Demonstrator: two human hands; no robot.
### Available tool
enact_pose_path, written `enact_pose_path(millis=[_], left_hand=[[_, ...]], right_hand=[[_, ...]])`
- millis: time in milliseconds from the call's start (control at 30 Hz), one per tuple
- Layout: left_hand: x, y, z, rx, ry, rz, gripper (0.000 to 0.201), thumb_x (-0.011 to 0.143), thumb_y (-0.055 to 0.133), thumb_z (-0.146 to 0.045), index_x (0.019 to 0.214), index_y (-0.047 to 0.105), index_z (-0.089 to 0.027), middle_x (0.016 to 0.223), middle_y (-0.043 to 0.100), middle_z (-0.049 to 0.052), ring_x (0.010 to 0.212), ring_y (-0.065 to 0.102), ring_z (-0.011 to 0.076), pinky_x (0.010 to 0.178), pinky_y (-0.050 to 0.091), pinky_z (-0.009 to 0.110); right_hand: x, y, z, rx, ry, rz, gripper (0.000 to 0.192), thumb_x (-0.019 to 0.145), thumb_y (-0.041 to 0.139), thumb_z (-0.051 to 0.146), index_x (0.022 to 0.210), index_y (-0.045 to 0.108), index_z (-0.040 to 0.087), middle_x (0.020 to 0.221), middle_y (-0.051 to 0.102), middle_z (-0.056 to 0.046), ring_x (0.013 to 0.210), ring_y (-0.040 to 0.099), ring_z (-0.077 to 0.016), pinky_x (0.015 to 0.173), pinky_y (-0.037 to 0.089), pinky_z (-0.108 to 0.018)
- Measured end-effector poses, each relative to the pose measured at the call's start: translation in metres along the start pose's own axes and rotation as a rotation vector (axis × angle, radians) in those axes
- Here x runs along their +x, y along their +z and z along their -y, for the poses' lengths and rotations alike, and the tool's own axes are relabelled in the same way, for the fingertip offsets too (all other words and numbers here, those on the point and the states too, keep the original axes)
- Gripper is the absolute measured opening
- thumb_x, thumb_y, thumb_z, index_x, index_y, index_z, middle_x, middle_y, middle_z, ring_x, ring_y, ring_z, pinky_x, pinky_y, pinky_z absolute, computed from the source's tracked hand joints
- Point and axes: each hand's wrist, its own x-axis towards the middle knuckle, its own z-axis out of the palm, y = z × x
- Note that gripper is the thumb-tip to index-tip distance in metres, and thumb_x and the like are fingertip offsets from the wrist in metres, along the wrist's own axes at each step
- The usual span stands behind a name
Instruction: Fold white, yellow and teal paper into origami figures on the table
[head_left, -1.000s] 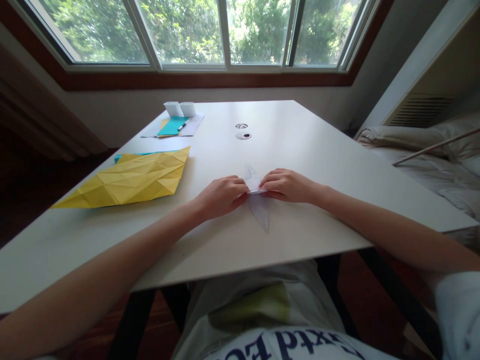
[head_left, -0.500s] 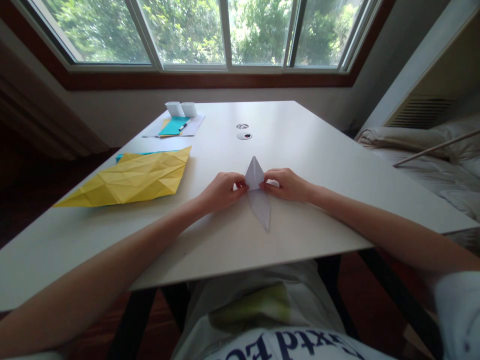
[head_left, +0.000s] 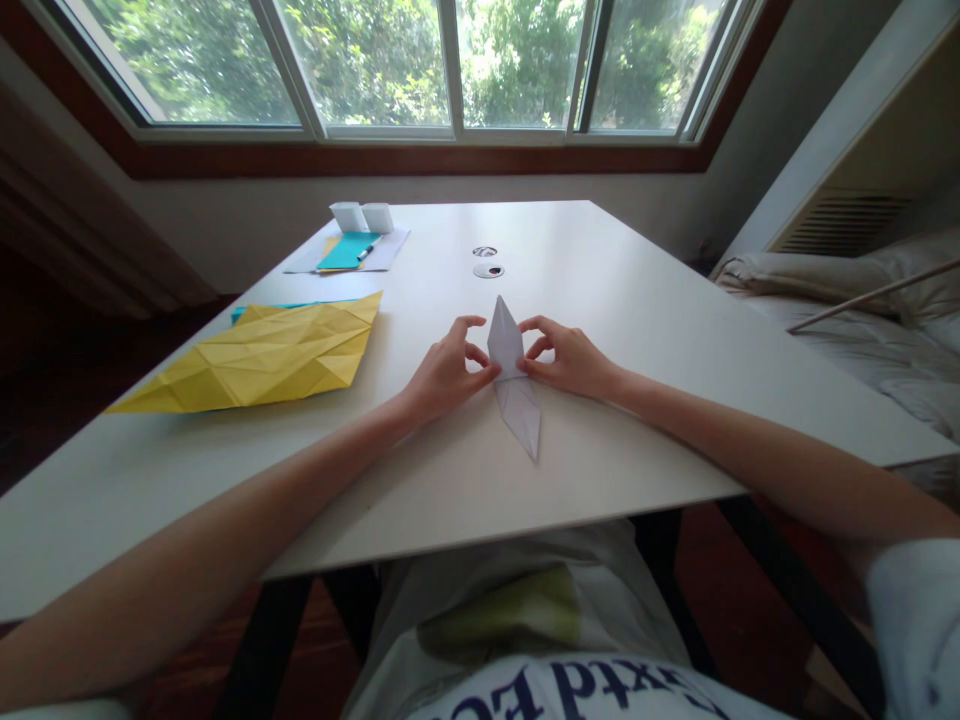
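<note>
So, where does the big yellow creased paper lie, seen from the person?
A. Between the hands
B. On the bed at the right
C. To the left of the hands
C: the yellow creased paper lies flat on the white table, left of the left hand.

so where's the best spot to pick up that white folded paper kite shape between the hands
Probably at its waist, the widest part, where the white folded paper kite shape has its cross crease. Come in from both sides: the left hand and right hand already pinch it there with their fingertips. The long points toward the window and toward the person are thin and would likely bend.
</note>
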Motion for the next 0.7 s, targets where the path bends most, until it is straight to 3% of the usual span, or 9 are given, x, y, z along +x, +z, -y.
enact_pose_path(millis=[233, 400, 533, 700], left_hand=[[0.004, 0.005, 0.002, -0.013, -0.057, -0.030, 0.059, 0.070, 0.066, -0.028, 0.121, 0.037, -0.017, 0.075, 0.067, -0.002, 0.073, 0.064, 0.0184, 0.072, 0.044, 0.029], [0.004, 0.012, 0.001, 0.035, -0.057, -0.064, 0.055, 0.071, 0.066, -0.024, 0.118, 0.039, -0.016, 0.081, 0.065, 0.002, 0.094, 0.058, 0.0242, 0.083, 0.042, 0.036], [0.003, 0.015, 0.003, 0.161, -0.046, -0.127, 0.058, 0.070, 0.069, -0.027, 0.120, 0.041, -0.016, 0.099, 0.062, 0.007, 0.102, 0.048, 0.0270, 0.086, 0.041, 0.040], [0.003, 0.013, 0.004, 0.292, 0.040, -0.090, 0.027, 0.075, 0.066, -0.033, 0.099, 0.061, -0.021, 0.105, 0.062, 0.005, 0.103, 0.046, 0.0265, 0.086, 0.039, 0.039]], right_hand=[[-0.001, 0.004, 0.002, 0.025, 0.036, -0.057, 0.039, 0.073, 0.063, 0.027, 0.110, 0.053, 0.022, 0.076, 0.069, 0.002, 0.070, 0.065, -0.0155, 0.068, 0.045, -0.027], [-0.001, 0.010, -0.002, 0.073, 0.010, -0.092, 0.048, 0.072, 0.064, 0.024, 0.117, 0.047, 0.023, 0.075, 0.066, 0.003, 0.071, 0.064, -0.0147, 0.071, 0.047, -0.028], [0.001, 0.014, -0.008, 0.050, -0.049, -0.104, 0.028, 0.073, 0.063, 0.022, 0.101, 0.061, 0.022, 0.091, 0.062, -0.002, 0.076, 0.062, -0.0128, 0.074, 0.048, -0.028], [0.003, 0.014, -0.010, -0.082, -0.088, -0.074, 0.016, 0.077, 0.061, 0.025, 0.089, 0.071, 0.021, 0.097, 0.062, -0.006, 0.088, 0.060, -0.0165, 0.084, 0.046, -0.032]])
